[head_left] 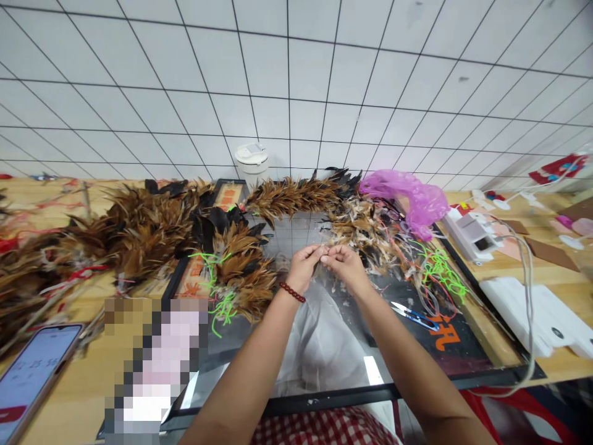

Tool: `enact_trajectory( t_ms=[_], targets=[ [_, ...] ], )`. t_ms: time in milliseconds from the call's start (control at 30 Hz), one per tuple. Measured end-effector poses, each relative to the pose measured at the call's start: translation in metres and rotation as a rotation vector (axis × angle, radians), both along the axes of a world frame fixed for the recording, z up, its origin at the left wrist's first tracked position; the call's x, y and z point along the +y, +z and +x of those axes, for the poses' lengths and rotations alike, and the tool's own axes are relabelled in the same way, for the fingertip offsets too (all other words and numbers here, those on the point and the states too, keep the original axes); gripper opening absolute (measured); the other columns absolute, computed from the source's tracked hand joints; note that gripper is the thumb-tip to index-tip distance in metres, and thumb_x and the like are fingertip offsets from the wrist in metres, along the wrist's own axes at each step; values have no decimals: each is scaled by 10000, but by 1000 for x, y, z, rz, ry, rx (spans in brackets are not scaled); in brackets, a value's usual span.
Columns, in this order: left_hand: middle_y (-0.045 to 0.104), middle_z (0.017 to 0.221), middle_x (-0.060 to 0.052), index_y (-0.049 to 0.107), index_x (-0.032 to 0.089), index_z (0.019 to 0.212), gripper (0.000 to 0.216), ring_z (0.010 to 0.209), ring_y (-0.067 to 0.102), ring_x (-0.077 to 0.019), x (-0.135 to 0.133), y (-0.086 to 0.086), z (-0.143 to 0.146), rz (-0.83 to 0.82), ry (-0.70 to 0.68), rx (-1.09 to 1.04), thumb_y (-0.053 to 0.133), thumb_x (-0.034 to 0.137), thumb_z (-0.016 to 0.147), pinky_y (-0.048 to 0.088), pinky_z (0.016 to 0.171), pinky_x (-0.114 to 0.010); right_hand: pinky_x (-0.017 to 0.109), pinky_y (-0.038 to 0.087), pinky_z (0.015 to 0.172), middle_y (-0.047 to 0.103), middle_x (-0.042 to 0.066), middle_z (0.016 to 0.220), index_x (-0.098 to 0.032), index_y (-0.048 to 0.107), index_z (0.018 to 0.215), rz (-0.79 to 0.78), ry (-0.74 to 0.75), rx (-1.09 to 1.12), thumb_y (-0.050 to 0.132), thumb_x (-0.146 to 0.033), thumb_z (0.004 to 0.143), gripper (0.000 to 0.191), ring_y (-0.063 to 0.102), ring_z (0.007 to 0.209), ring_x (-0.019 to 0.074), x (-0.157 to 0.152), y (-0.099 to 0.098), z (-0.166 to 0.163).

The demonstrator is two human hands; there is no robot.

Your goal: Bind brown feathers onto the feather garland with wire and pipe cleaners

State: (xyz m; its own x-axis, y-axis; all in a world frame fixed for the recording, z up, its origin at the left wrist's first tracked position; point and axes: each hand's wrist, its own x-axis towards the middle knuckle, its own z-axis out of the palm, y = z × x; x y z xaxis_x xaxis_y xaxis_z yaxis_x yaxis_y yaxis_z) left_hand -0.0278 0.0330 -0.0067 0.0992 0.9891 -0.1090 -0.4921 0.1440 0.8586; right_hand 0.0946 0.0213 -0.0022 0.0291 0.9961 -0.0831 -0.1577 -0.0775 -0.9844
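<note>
My left hand, with a dark red bead bracelet on its wrist, meets my right hand over the middle of the framed glass sheet. Fingertips of both hands are pinched together, and whatever lies between them is too small to make out. Just beyond and right of them is a loose heap of pale brown feathers. Left of my hands lies a bundle of brown and black feathers with bright green strings. Thread snips with blue handles rest on the glass, right of my right forearm.
A long feather bundle lies at the back, near a white lidded tub. Many more feathers cover the left side, near a phone. On the right are a purple plastic bag, green strings and a white power strip.
</note>
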Motion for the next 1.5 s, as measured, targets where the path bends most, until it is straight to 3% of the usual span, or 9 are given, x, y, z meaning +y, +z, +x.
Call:
enact_trajectory(
  t_ms=[267, 533, 700, 767, 900, 1033, 1167, 1333, 1500],
  targets=[
    [604, 552, -16, 645, 142, 602, 333, 549, 522, -110, -3, 1, 2, 129, -141, 163, 722, 451, 702, 416, 626, -258, 352, 475, 855, 691, 57, 933, -230, 718, 1003, 479, -3, -460, 610, -339, 853, 215, 619, 902, 177, -5, 18, 21],
    [601, 607, -13, 664, 147, 699, 347, 593, 523, -113, -8, 2, 4, 189, -306, 194, 710, 491, 704, 414, 650, -253, 290, 454, 711, 621, 19, 735, -196, 682, 712, 416, 35, -434, 656, -353, 800, 182, 574, 729, 147, 5, 15, 28],
    [583, 546, 0, 666, 149, 653, 301, 557, 504, -102, -8, 3, 8, 182, -102, 292, 699, 439, 725, 402, 628, -245, 285, 449, 697, 636, 28, 782, -181, 683, 796, 400, 33, -511, 607, -319, 839, 163, 562, 719, 145, 3, 21, 36],
    [582, 542, 7, 680, 149, 702, 281, 546, 509, -98, -6, 5, 7, 126, -10, 229, 708, 428, 715, 400, 609, -240, 291, 454, 719, 638, 43, 854, -186, 686, 902, 475, 133, -645, 599, -268, 846, 132, 570, 763, 154, -7, 28, 43],
    [571, 537, 20, 665, 145, 700, 281, 518, 512, -84, -3, 9, 4, 53, 87, 117, 748, 412, 670, 402, 584, -234, 317, 444, 825, 616, 60, 940, -229, 678, 1065, 683, 605, -1046, 579, -128, 831, 273, 565, 906, 184, -32, 37, 54],
    [568, 535, 27, 652, 139, 694, 296, 514, 523, -76, 0, 7, 7, 24, 72, 54, 766, 407, 647, 412, 581, -225, 329, 436, 792, 612, 71, 907, -211, 696, 926, 732, 646, -1291, 525, -104, 846, 217, 550, 858, 191, -41, 30, 49],
    [581, 548, 25, 642, 129, 684, 320, 519, 543, -69, 7, 6, 12, 9, 3, 26, 782, 411, 625, 424, 568, -211, 298, 448, 751, 624, 57, 833, -179, 662, 814, 675, 520, -997, 487, -112, 866, 194, 573, 809, 165, -27, 25, 44],
    [667, 636, -17, 665, 112, 701, 375, 566, 603, -94, 10, 8, 12, -59, -24, -5, 834, 407, 543, 482, 594, -231, 274, 482, 642, 637, 4, 710, -181, 638, 822, 341, 273, -375, 620, -337, 824, 157, 595, 635, 130, 4, 29, 42],
    [691, 650, -36, 685, 110, 742, 436, 553, 630, -120, 5, 9, 9, -81, -99, -29, 855, 432, 503, 517, 597, -258, 298, 507, 644, 628, 16, 702, -182, 685, 794, 373, 192, -379, 653, -372, 801, 193, 613, 620, 140, 22, 28, 36]
  ],
)
